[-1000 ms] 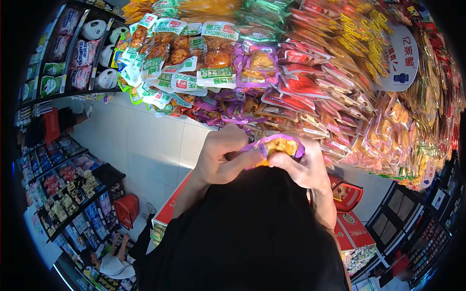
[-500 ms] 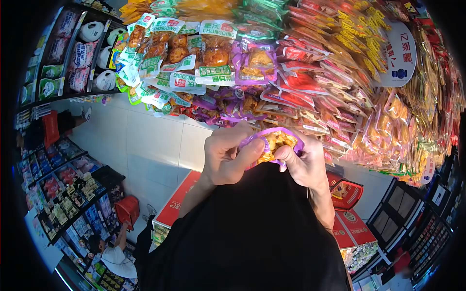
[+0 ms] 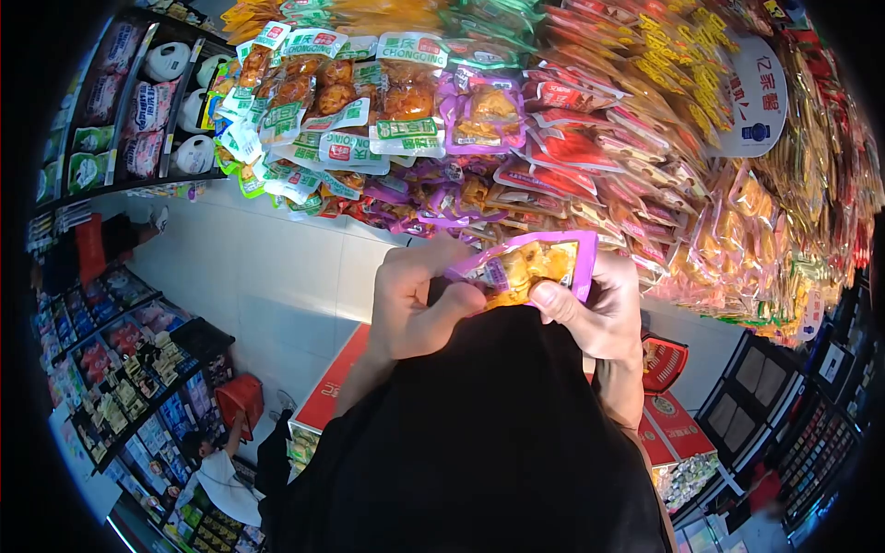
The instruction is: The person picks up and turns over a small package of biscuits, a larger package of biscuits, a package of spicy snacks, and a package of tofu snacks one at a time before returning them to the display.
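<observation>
A purple-edged snack packet [image 3: 529, 265] with a clear window is held in front of my chest, its yellow-brown food pieces showing. My left hand [image 3: 419, 300] pinches its left end, thumb on the front. At the opposite end my right hand [image 3: 599, 309] grips it, thumb pressed over the lower right of the window. The fingers behind the packet are hidden. Just beyond it hangs a similar purple packet [image 3: 484, 112] on the display, beside green-and-white packets [image 3: 412, 97] of brown food.
Red packets [image 3: 572, 147] fill the display to the right, near a white oval sign [image 3: 758, 97]. Red-topped stands [image 3: 336, 378] flank my body. A person in a white top [image 3: 226, 488] is at lower left near a red basket [image 3: 241, 405]. Shelves [image 3: 152, 369] line the left.
The packet has been spread from a bunched, folded shape to a flatter, wider one. My hands have moved apart, the right one rightward, both still gripping it.
</observation>
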Action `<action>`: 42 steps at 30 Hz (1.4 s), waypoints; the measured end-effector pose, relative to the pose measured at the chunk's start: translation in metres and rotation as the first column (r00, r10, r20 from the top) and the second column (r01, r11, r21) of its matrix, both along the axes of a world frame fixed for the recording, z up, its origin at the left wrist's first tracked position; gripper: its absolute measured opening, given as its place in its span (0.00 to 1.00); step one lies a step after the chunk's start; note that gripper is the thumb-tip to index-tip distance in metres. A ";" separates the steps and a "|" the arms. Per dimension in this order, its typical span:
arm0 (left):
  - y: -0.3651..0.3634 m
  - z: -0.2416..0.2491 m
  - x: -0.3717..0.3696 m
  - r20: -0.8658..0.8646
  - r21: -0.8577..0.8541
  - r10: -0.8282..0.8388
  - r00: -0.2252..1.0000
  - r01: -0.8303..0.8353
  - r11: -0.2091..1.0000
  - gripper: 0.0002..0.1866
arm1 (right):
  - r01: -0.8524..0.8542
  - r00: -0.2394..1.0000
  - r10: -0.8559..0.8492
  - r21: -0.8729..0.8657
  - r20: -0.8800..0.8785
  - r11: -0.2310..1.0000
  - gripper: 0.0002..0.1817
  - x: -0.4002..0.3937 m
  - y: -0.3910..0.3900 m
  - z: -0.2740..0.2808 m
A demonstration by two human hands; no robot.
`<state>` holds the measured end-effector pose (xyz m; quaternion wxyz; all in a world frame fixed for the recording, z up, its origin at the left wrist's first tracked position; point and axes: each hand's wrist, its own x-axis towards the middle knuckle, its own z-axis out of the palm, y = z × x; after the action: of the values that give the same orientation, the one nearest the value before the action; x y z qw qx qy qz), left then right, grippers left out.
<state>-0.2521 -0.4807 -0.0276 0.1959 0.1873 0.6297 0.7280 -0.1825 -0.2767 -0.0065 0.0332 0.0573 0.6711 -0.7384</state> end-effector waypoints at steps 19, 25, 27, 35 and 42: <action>-0.002 0.024 0.001 -0.014 -0.158 -0.060 0.998 0.057 0.986 0.07 | 0.033 0.999 -0.032 -0.055 0.024 0.998 0.14 0.003 -0.004 0.002; -0.005 0.021 -0.001 0.014 -0.246 -0.108 0.994 0.108 0.963 0.08 | 0.015 1.000 -0.014 0.108 -0.013 0.994 0.13 -0.001 -0.005 0.007; -0.006 0.017 -0.001 -0.002 -0.248 -0.100 0.995 0.096 0.964 0.09 | 0.028 0.999 -0.022 0.132 -0.047 0.991 0.13 -0.001 -0.007 0.008; -0.005 0.016 -0.002 0.142 -0.233 -0.110 0.984 0.141 0.962 0.11 | 0.035 0.994 -0.047 0.115 0.103 0.993 0.12 0.000 -0.007 0.015; -0.007 0.021 -0.003 0.083 -0.185 -0.128 0.988 0.141 0.972 0.21 | -0.055 0.997 0.042 0.214 0.062 0.975 0.13 -0.002 -0.012 0.020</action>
<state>-0.2552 -0.4873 -0.0066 0.2837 0.1842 0.6752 0.6555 -0.1849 -0.2882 0.0134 0.0639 0.0652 0.7474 -0.6581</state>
